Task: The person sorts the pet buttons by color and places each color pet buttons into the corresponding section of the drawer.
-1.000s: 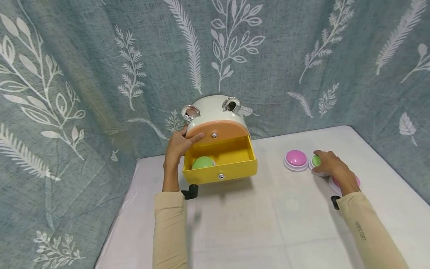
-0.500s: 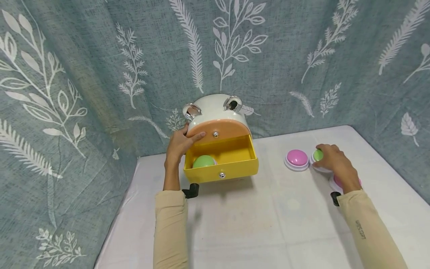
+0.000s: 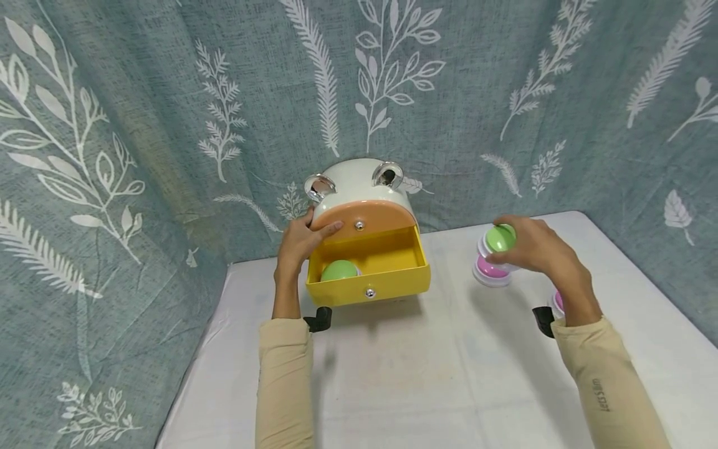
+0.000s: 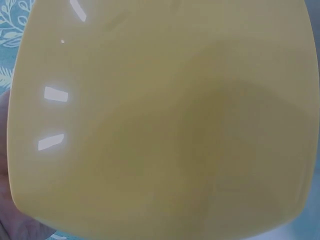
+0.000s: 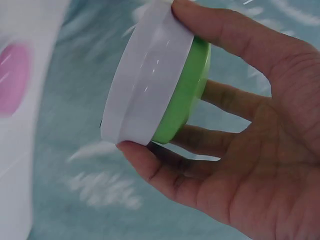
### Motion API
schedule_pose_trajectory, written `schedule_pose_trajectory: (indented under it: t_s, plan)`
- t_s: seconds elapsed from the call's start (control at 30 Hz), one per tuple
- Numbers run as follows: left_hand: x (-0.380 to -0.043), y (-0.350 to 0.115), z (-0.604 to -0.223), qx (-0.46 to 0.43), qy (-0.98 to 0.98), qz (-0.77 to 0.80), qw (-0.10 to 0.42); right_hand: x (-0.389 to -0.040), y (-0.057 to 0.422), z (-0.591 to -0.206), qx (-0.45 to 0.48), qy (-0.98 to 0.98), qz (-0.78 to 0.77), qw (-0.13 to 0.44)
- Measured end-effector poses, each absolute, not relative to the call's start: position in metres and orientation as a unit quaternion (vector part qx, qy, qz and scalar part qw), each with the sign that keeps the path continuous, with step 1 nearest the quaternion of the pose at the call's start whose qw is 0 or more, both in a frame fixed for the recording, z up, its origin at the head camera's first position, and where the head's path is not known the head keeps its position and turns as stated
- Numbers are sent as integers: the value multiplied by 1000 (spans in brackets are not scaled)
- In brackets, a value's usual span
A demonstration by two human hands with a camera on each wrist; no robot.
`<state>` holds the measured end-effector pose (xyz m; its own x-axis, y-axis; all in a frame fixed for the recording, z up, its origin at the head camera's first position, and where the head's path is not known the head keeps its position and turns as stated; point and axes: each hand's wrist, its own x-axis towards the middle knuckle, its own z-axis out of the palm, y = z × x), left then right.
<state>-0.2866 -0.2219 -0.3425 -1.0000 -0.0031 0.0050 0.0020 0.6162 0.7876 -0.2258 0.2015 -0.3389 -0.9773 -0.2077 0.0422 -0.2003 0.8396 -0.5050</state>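
Note:
In the head view, a small drawer box [image 3: 359, 178] with a white domed top and two silvery ring eyes stands against the cloth backdrop. My left hand [image 3: 297, 242] grips its left side, the thumb lying across the orange upper drawer front [image 3: 387, 215]. Below, the yellow drawer [image 3: 398, 284] is pulled out and holds a green-topped round button [image 3: 339, 270] at its left. My right hand [image 3: 541, 249] pinches another round button [image 5: 145, 75], green with a white base, held in the air over a pink one. A yellow panel [image 4: 150, 125] fills most of the left wrist view.
On the white-covered table [image 3: 404, 374], a pink round button [image 3: 492, 271] sits below the raised green one. Another pink button [image 3: 557, 302] is partly hidden by my right wrist. Leaf-patterned curtain [image 3: 465, 125] hangs close behind the box and at both sides.
My right hand has lifted the green button off the table and carried it left, over the pink one. The left hand stays on the box.

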Motion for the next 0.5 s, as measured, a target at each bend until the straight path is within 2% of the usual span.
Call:
schedule_pose_trajectory:
  t_s: [0.23,0.5]
  plan:
    - [-285,-225,-343,-5,-897,-442,9,-220,139,-312,-191,937,-288,-47]
    - [-284,-225,-345,-9,-903,-429,8,-227,77,-301,-272,922,-271,-47]
